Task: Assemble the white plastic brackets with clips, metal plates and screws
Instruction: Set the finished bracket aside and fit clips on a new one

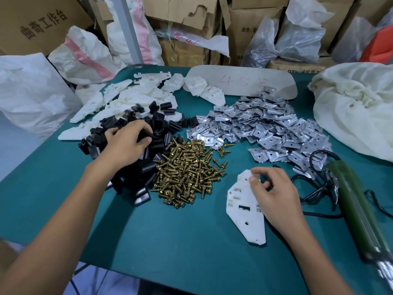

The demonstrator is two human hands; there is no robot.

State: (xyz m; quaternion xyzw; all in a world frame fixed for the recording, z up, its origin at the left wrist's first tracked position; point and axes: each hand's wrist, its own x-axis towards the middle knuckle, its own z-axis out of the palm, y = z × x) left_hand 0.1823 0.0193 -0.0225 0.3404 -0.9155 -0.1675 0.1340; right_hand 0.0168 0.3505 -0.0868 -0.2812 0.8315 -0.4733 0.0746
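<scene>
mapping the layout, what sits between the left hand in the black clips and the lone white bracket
Head view: the pile of brass screws lies between the left hand and the lone white bracket, then bare green table.

A flat white bracket point(244, 211) lies under the fingertips point(253, 180) of the right hand point(276, 192). Black clips point(136, 173) are heaped under the curled left hand point(125, 143). Brass screws point(187, 169) are piled just right of it, and shiny metal plates point(265, 126) spread beyond the right fingertips.

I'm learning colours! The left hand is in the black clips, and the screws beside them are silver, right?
Not silver. In the head view the left hand is in the black clips, but the screws beside them are brass-gold.
</scene>
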